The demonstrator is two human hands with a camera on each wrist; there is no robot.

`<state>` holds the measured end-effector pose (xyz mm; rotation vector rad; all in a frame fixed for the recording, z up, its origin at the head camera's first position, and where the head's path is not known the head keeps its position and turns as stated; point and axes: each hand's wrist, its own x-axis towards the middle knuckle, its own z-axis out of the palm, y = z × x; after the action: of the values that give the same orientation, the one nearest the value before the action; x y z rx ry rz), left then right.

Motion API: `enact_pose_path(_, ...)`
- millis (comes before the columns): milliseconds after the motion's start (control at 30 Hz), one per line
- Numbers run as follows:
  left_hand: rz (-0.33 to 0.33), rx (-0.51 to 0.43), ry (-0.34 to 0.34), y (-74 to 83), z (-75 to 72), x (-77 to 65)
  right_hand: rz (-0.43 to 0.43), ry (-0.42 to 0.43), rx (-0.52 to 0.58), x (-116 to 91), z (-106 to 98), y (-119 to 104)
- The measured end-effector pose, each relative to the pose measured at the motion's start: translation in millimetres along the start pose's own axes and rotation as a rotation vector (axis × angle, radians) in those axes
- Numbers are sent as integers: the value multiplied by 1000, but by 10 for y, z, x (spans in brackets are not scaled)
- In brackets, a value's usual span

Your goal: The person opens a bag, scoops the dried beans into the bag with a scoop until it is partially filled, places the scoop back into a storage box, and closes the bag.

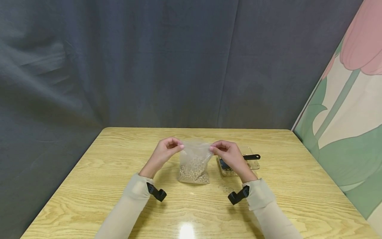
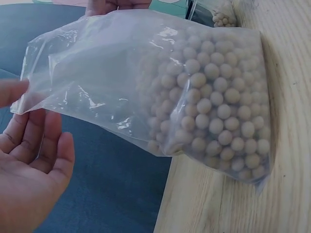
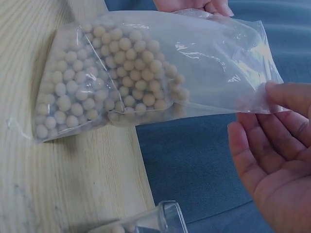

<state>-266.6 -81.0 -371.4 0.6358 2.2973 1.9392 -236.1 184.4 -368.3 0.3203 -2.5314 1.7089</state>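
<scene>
A clear plastic bag (image 1: pixel 195 162) stands upright on the table, its lower part filled with small round beige balls (image 2: pixel 223 107). My left hand (image 1: pixel 165 151) pinches the bag's top left corner between thumb and fingers. At the opposite top corner, my right hand (image 1: pixel 228 153) pinches the plastic in the same way. Between the two hands the upper edge is stretched out flat. In the right wrist view the bag (image 3: pixel 146 73) shows its bare upper part, with the right thumb (image 3: pixel 286 94) on its edge.
Just right of the bag, partly behind the right hand, sits a clear container (image 1: pixel 225 172) with more balls in it. A black-handled tool (image 1: pixel 252 157) lies across it. The wooden table (image 1: pixel 119 186) ends at a dark curtain (image 1: pixel 167 66).
</scene>
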Motion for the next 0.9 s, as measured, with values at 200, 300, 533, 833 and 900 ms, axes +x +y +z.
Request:
enact_pose_path(200,2,-4,-30,-8,13,4,3,-41,21,9,-2,13)
enact_pose_path(300,-1,17,-17,-6,21,11,2,-33,26,18,15,19)
enact_pose_path(533,-10,63,39,15,44,24,-20,10,33,17,56,-9)
enact_pose_path(833,-18,111,68,36,58,37,-39,5,15,11,81,-47)
enact_pose_path(900,-19,100,61,31,58,40,-36,-9,19,11,80,-48)
